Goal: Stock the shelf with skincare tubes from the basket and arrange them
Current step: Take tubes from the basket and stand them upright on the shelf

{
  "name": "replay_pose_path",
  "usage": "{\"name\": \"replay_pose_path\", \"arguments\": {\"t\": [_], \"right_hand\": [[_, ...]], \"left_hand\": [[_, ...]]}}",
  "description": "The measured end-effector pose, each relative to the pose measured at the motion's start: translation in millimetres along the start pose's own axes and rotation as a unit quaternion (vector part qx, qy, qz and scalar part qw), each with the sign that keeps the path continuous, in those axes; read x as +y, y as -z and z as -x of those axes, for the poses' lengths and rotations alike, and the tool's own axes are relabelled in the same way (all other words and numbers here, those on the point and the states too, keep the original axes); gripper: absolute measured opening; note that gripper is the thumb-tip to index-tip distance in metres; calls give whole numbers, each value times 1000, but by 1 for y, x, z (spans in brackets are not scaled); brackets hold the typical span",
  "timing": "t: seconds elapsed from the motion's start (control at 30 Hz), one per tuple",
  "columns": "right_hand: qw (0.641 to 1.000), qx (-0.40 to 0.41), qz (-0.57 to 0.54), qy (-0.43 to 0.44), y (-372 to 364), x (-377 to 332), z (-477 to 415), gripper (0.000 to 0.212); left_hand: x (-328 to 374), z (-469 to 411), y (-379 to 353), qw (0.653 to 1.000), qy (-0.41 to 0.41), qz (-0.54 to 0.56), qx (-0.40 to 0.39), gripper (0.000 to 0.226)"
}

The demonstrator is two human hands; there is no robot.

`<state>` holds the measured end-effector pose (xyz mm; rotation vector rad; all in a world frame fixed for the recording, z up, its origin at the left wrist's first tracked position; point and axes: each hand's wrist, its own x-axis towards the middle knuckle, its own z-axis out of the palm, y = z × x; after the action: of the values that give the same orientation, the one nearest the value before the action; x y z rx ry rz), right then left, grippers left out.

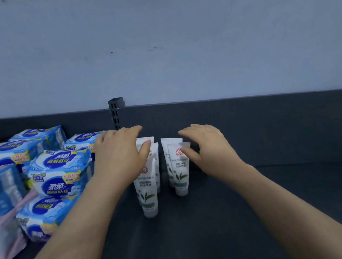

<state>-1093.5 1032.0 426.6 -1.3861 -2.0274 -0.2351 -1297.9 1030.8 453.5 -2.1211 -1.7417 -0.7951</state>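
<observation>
Head view showed two short rows of skincare tubes (146, 193) standing cap-down on the shelf (290, 188), just right of the pad packs (58, 172). Over their tops hovered the left hand (121, 154) and the right hand (208, 146), fingers (188, 131) loose and apart, gripping nothing. I'd have nudged gently from both sides; upright tubes topple easily.

Pale scuffed wall (150, 41) w/ dark slotted upright (117, 111) below, dim light.
</observation>
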Motion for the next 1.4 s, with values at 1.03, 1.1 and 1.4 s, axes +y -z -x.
{"name": "replay_pose_path", "arguments": {"t": [1.03, 1.1, 1.4], "right_hand": [[888, -198, -240, 338, -182, -409, 150, 26], [879, -212, -250, 347, -207, -446, 160, 27], [853, -305, -265, 331, -322, -543, 208, 36]], "left_hand": [[-270, 428, 134, 899, 402, -165, -51, 34], [-300, 456, 141, 890, 428, -145, -63, 34], [-416, 549, 120, 841, 520, -65, -129, 33]]}}
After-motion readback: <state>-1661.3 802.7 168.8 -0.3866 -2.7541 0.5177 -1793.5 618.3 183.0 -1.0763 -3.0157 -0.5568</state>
